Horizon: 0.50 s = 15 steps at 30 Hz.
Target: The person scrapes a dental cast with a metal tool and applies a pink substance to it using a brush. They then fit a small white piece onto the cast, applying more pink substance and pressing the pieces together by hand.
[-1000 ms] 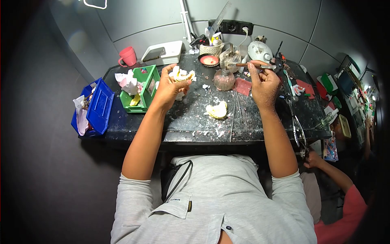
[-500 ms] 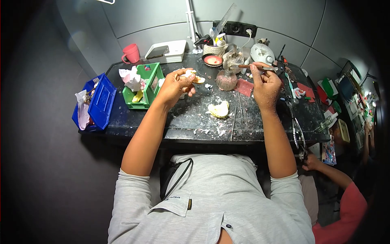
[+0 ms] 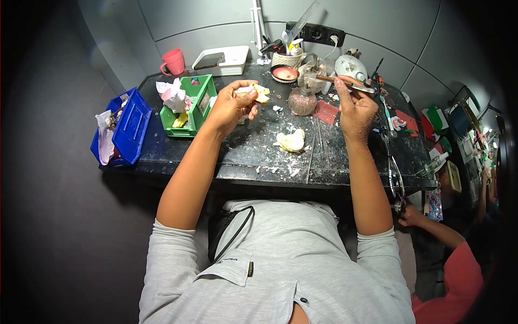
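Observation:
Between the thumb and fingers of my left hand (image 3: 232,108) is a small yellowish-white piece (image 3: 260,93), held above the table beside the green bin (image 3: 202,108). My right hand (image 3: 357,110) grips a knife-like tool (image 3: 345,83) with a brown handle, its other end pointing left toward the glass burner (image 3: 302,101). A cream-coloured molded piece (image 3: 291,140) lies on the black table (image 3: 243,171) between my hands, among white and pink crumbs. Just behind my right hand's fingers, a pink sheet (image 3: 326,112) lies by the burner.
A blue bin (image 3: 132,129) stands at the left edge. Behind are a pink mug (image 3: 173,62), a white tray (image 3: 232,60), a round pink-filled dish (image 3: 284,73) and a basket (image 3: 287,59). A co-worker's hand (image 3: 413,215) is at the lower right, beside metal tools (image 3: 393,162).
The piece in my left hand has turned and shows more of its face. My right hand and tool have shifted slightly right and down. The whole view has moved a little.

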Motion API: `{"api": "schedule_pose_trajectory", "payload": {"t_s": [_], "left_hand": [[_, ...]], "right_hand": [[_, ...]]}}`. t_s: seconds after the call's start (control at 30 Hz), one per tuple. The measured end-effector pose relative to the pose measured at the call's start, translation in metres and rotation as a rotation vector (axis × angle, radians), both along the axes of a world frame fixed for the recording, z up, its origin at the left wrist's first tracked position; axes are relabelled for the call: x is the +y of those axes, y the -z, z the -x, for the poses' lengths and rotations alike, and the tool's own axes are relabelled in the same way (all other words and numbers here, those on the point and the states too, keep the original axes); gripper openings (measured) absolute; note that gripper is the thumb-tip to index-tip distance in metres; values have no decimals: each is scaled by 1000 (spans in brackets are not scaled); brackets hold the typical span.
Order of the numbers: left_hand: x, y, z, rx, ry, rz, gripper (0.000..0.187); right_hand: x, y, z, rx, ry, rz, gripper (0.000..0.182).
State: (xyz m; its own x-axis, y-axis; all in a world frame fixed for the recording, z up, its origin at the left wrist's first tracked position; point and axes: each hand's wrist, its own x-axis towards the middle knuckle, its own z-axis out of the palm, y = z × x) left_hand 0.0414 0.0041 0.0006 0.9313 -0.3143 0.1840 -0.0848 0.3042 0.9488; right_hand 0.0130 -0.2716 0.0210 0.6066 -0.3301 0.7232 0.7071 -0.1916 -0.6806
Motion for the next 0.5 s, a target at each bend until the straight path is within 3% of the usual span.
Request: {"api": "schedule_pose_trajectory", "payload": {"t_s": [0.1, 0.23, 0.5], "left_hand": [[-1, 0, -1, 4, 3, 3, 37], [-1, -1, 0, 10, 7, 1, 38], [-4, -4, 6, -4, -17, -60, 59]], "right_hand": [[7, 1, -6, -22, -52, -41, 15], [13, 8, -15, 38, -7, 94, 17], [22, -3, -1, 201, 28, 151, 18]]}}
